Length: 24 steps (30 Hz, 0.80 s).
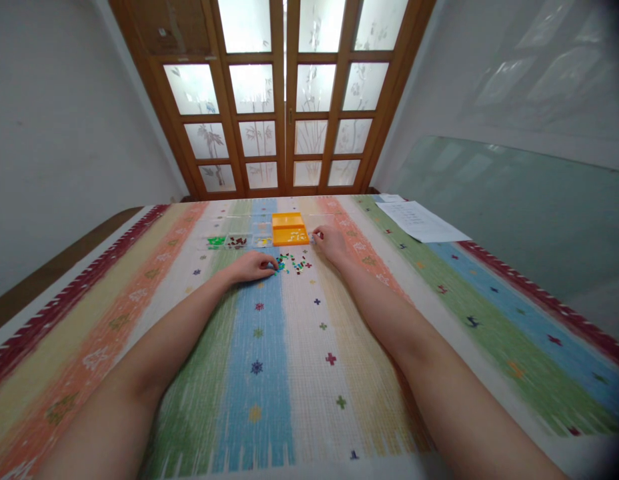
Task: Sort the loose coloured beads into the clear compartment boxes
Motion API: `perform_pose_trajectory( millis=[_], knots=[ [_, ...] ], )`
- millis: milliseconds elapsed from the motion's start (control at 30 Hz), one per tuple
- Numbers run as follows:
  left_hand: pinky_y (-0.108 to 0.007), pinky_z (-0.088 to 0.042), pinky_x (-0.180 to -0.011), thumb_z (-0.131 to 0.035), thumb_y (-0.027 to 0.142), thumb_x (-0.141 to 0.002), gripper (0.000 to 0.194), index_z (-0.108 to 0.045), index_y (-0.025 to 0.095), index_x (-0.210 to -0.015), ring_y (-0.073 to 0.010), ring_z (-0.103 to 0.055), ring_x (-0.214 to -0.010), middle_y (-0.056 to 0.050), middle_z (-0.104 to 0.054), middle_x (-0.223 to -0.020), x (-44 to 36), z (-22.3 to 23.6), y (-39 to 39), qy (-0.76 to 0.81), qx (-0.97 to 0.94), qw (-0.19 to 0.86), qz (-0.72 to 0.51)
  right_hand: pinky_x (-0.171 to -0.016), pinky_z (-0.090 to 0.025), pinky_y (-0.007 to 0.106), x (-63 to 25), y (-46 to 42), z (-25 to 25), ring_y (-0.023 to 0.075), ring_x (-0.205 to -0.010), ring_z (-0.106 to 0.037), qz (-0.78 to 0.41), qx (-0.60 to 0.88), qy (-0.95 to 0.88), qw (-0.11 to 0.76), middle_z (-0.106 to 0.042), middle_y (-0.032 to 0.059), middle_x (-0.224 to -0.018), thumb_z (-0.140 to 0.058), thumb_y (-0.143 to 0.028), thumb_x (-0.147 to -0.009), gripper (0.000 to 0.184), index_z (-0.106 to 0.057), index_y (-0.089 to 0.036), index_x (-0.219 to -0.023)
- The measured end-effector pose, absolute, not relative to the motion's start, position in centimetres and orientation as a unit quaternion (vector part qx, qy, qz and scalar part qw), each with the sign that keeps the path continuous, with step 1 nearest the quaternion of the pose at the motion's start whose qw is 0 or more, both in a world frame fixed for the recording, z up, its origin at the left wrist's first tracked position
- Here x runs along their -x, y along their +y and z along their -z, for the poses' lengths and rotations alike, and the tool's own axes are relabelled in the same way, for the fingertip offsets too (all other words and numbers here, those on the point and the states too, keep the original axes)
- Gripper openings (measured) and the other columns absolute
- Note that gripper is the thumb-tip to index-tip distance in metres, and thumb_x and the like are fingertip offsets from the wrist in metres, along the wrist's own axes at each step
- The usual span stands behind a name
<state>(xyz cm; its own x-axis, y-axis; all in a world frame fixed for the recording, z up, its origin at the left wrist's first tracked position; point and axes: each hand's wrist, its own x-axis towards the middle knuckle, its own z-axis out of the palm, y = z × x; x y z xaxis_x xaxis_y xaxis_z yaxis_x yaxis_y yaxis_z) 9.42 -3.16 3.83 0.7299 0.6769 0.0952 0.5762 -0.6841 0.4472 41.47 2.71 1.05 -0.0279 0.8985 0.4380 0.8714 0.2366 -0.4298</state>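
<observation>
The left hand (251, 267) is reaching in from the left and resting low over the surface (309, 320), its fingers curling narrowly toward the left edge of a loose pile of small pieces (295, 265). Its fingertips are touching or nearly touching the blue pieces there; whether it is gripping any is too small to tell. The right hand (330, 244) is hovering or resting just beside the right side of an open orange box (290, 220), with thumb and forefinger bending close together. Whether anything is sitting between those fingertips cannot be told.

The orange box is lying open beyond the pile, its near part holding scattered pale pieces (298, 235). To its left, clear containers are standing in a row: the leftmost is holding green pieces (216, 241), the next is holding dark brown pieces (237, 241), and the one nearest the orange box is holding a few yellow and pale pieces (263, 242). The loose pile is lying between the two hands, mixing blue, green, dark and red bits. A striped cloth (259, 413) is covering the surface, and white papers (422, 222) are lying at the far right.
</observation>
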Motion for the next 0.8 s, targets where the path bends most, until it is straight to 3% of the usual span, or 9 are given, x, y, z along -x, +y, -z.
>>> perform_pose_trajectory(
  millis=[400,800],
  knots=[
    [-0.026,-0.035,-0.066,-0.064,0.035,-0.096,0.025,-0.082,0.025,-0.110,-0.0136,-0.054,-0.063,0.002,-0.064,-0.069,-10.0,-4.3,-3.8,0.353,-0.911,0.178,-0.117,-0.080,-0.045,0.031,-41.6,3.1,-0.4,0.0219,-0.091,-0.065,-0.026,0.616,-0.708,0.343,-0.077,0.0072,-0.099,-0.063,-0.026,-0.098,0.020,-0.080,-0.022,-0.106],
    [-0.025,-0.037,-0.065,-0.066,0.035,-0.093,0.028,-0.082,0.025,-0.113,-0.0135,-0.052,-0.062,0.002,-0.060,-0.068,-10.1,-4.3,-3.9,0.322,-0.912,0.221,-0.123,-0.083,-0.046,0.033,-40.7,2.0,-1.1,0.0224,-0.091,-0.066,-0.023,0.603,-0.723,0.337,-0.078,0.0077,-0.100,-0.061,-0.023,-0.098,0.022,-0.081,-0.022,-0.108]
  ],
)
